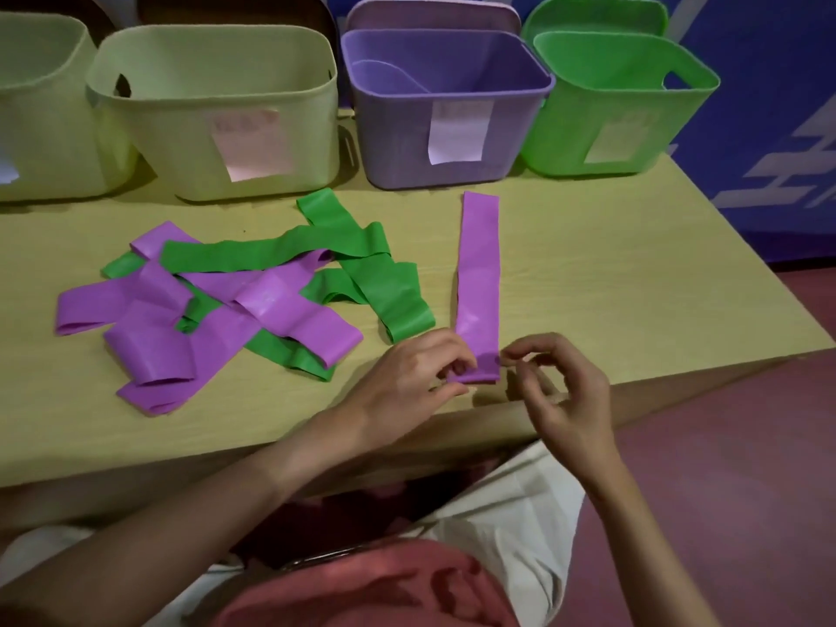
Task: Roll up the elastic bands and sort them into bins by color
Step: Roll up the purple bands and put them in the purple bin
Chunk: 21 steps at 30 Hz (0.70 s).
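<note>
A purple elastic band (479, 273) lies stretched out flat on the table, running away from me. Its near end is curled into the start of a roll. My left hand (416, 373) pinches that near end from the left side. My right hand (561, 386) hovers just right of the same end, fingers curled, fingertips at the band's edge, and whether they grip it I cannot tell. A tangled pile of purple bands (217, 328) and green bands (362, 264) lies to the left. A purple bin (448, 124) and a green bin (619, 110) stand at the back.
Two pale yellow-green bins (217, 115) stand at the back left, each with a paper label. The wooden table's front edge (633, 391) runs just under my right hand. A blue wall rises behind the bins on the right.
</note>
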Tool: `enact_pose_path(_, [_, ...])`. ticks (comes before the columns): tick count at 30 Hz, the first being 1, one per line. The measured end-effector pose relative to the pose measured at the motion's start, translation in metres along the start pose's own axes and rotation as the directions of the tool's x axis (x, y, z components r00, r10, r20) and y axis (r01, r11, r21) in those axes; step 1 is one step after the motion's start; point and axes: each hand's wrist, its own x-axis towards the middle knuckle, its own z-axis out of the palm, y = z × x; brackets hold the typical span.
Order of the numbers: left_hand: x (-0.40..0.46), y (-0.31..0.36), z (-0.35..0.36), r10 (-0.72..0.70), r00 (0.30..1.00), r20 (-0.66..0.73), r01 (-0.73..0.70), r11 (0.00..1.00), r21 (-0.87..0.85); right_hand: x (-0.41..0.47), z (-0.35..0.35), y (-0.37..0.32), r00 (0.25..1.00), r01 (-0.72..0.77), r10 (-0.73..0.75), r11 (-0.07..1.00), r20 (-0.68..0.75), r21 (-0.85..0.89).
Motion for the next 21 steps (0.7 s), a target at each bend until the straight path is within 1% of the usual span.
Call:
enact_pose_path(3, [-0.001, -0.002, 0.001, 0.004, 1.0, -0.003, -0.004, 1.0, -0.005, -0.016, 0.002, 0.005, 0.995, 0.067, -0.065, 0.998, 0.078, -0.021])
enact_pose_path(6, [-0.002, -0.002, 0.003, 0.001, 1.0, -0.019, -0.001, 1.0, -0.031, -0.021, 0.004, 0.012, 0.984, 0.166, -0.16, 0.983, 0.084, -0.079])
enact_pose_path(8, [-0.003, -0.001, 0.005, 0.006, 1.0, -0.03, -0.007, 0.999, -0.034, -0.023, 0.005, 0.016, 0.979, 0.195, -0.187, 0.975, 0.079, -0.106])
enact_pose_path(13, [-0.006, -0.001, 0.006, 0.03, 0.998, -0.049, -0.029, 0.999, 0.034, -0.027, 0.01, 0.02, 0.977, 0.213, -0.208, 0.946, 0.046, -0.246])
enact_pose_path(21, [-0.014, 0.006, 0.013, 0.065, 0.993, -0.098, -0.048, 0.984, 0.169, -0.035, 0.02, 0.018, 0.972, 0.194, -0.227, 0.916, -0.055, -0.352])
